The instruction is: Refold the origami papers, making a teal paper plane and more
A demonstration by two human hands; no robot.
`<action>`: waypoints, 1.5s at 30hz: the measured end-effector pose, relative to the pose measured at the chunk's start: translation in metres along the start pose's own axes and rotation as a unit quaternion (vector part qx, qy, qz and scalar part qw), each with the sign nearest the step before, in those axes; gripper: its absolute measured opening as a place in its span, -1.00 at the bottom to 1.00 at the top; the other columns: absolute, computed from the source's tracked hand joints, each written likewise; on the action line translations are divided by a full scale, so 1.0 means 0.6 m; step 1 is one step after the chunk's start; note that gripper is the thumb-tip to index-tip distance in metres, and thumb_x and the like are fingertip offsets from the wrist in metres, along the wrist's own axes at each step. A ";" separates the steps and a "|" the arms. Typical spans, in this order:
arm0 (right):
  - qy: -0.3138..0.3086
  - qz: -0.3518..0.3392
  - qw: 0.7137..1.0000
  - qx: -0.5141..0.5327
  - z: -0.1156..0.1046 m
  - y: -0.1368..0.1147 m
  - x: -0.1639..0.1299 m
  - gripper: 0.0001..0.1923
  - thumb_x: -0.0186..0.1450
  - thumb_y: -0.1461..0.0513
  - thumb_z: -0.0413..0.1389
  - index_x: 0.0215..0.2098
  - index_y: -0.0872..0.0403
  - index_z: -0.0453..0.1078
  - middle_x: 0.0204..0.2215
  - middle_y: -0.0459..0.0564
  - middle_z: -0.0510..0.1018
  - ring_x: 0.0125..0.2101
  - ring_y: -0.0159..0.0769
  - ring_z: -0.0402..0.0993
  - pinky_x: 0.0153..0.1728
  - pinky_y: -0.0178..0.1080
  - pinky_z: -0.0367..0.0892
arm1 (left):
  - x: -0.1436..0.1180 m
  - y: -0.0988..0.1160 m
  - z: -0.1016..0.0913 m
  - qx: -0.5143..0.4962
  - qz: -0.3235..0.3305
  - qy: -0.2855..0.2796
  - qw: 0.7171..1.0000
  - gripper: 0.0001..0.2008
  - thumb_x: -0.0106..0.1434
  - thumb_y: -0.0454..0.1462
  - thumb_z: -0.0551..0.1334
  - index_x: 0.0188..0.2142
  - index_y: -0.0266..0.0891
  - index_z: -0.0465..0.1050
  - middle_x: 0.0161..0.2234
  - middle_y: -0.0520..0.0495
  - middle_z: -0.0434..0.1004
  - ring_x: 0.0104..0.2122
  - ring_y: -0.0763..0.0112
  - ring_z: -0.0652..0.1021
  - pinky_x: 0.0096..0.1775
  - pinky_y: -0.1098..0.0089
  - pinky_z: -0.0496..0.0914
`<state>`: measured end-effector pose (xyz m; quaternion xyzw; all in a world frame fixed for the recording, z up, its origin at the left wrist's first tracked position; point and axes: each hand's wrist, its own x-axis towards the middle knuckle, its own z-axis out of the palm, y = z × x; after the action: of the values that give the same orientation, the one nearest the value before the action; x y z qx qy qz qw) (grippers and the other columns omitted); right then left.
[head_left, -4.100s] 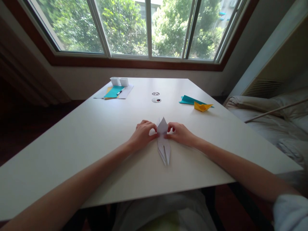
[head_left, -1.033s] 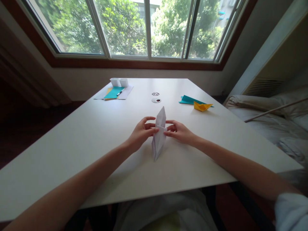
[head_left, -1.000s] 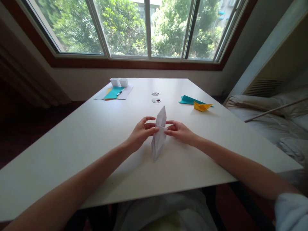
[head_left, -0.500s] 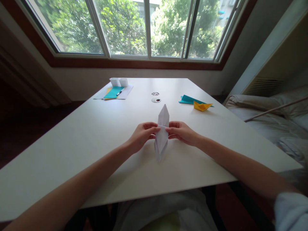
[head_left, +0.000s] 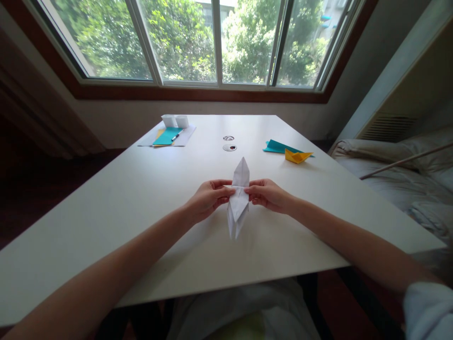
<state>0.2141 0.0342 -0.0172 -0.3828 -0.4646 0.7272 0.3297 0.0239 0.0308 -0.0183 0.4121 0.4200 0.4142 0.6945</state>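
Observation:
A folded white paper [head_left: 239, 198] stands between my two hands over the near middle of the white table. It has one point at its far end, and its near end splits into two narrow legs behind a pointed flap. My left hand [head_left: 211, 198] pinches its left edge at mid-height, thumb in front and fingers behind. On the opposite edge my right hand [head_left: 269, 194] grips it in the same way. The fingertips behind the paper are partly hidden.
On the right of the table [head_left: 148, 189] lie a yellow folded paper boat [head_left: 297, 156] and a teal folded paper [head_left: 279, 146]. Coloured sheets [head_left: 168, 136], a pen [head_left: 176, 136] and two white paper boxes [head_left: 175, 121] are at the back left. Round grommets [head_left: 229, 147] sit mid-table.
The white paper has tilted slightly, and the two legs at its near end now show apart with a gap. Both hands keep their hold and have barely shifted.

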 end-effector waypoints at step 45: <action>-0.065 -0.354 0.627 -0.690 -0.028 0.003 -0.005 -0.73 0.23 0.23 0.05 -0.12 0.07 0.42 -0.22 0.04 0.52 -0.22 -0.25 0.36 -0.18 -0.23 0.31 | -0.022 -0.004 -0.024 0.720 0.341 -0.081 0.599 -0.83 0.16 -0.29 0.15 -0.26 -0.16 0.48 -0.30 -0.04 0.51 -0.23 0.31 0.44 -0.23 0.36 0.36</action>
<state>0.2300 0.0385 -0.0228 -0.2562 -0.9505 0.0434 0.1703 0.0069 0.0213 -0.0217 0.9235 0.3532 0.1493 0.0126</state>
